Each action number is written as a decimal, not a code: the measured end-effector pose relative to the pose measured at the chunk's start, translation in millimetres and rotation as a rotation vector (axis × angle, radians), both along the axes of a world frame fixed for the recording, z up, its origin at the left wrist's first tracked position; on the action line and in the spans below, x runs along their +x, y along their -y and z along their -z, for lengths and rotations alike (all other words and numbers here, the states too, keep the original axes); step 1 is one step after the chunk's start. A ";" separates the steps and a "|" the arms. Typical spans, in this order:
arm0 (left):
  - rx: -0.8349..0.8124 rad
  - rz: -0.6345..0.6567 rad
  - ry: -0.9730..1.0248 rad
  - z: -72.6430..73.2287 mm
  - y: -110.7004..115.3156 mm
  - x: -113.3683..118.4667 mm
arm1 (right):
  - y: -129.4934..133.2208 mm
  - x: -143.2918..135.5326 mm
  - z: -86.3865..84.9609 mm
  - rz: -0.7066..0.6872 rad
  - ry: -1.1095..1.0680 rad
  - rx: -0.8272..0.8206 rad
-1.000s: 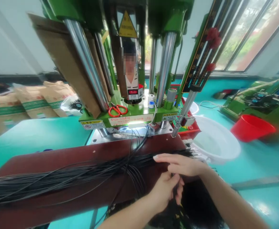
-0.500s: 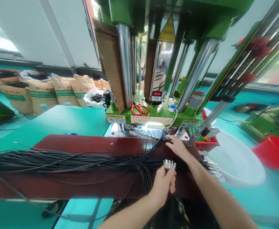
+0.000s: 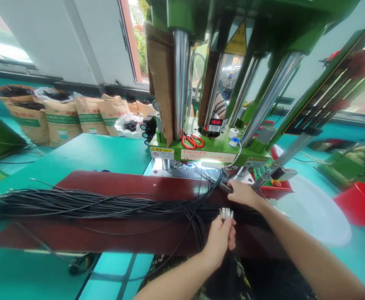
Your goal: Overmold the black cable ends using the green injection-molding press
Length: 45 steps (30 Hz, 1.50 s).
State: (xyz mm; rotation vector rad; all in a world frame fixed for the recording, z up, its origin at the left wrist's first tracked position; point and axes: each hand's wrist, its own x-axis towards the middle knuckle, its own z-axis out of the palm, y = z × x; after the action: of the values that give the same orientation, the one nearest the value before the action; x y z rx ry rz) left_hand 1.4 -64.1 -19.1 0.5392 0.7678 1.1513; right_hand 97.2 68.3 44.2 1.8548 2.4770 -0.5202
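Observation:
My left hand (image 3: 220,238) is closed around a small bunch of silver metal plug ends (image 3: 227,213), which stick up above the thumb. Just beyond it, my right hand (image 3: 242,194) grips the near end of a narrow metal mould plate (image 3: 223,185) at the mouth of a green press (image 3: 170,143). Thin black cables (image 3: 212,189) run from the plate area toward me. A thick bundle of black cables (image 3: 107,205) lies across the dark red board (image 3: 107,181), passing behind my left hand.
Red-handled scissors (image 3: 193,141) rest on the press ledge. At right are a red control box (image 3: 278,191), a large white tub (image 3: 316,212) and a red bucket (image 3: 362,204). Paper sacks (image 3: 62,118) line the far left wall. A green table (image 3: 107,152) extends left.
My right hand has gone from reaching with fingers out to gripping the mould plate, whose end now sticks out toward me. My left hand keeps its bunch. The view has shifted slightly.

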 end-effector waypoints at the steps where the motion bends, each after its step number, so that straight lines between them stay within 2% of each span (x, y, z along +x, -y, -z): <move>1: 0.000 0.005 0.001 -0.5 0.1 -0.3 | 4.1 6.5 -6.4 -0.008 0.004 -0.044; 5: -0.024 0.047 -0.015 -5.3 1.3 -1.1 | 28.5 37.7 -22.2 0.039 -0.053 -0.196; 8: -0.054 0.077 -0.089 -11.0 1.6 0.1 | 59.3 61.1 -16.4 0.152 -0.145 -0.307; 10: -0.049 0.092 -0.159 -13.9 1.4 2.7 | 83.4 71.0 -5.2 0.280 -0.344 -0.438; 13: -0.009 0.134 -0.284 -14.0 0.2 9.7 | 116.1 72.9 14.5 0.420 -0.835 -0.572; 16: 0.083 0.160 -0.391 -8.4 -2.0 18.7 | 136.3 64.4 28.4 0.510 -1.218 -0.494; 19: 0.200 0.161 -0.444 -2.0 -4.2 26.6 | 143.8 57.1 33.2 0.621 -1.394 -0.362; 24: 0.281 0.222 -0.511 -1.2 -5.5 31.8 | 145.0 57.1 35.6 0.663 -1.443 -0.324; 32: 0.182 0.273 -0.484 -6.3 -7.1 28.1 | 146.5 62.7 46.0 0.636 -1.414 -0.308; 45: 0.142 0.272 -0.482 -5.2 -4.6 28.1 | 148.9 55.8 42.5 0.731 -1.378 -0.248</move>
State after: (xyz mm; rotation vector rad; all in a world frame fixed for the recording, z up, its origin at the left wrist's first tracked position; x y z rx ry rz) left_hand 29.6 -59.5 -13.9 1.0310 0.9913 0.8316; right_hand 153.0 -80.6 1.7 2.6920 1.6187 -2.6880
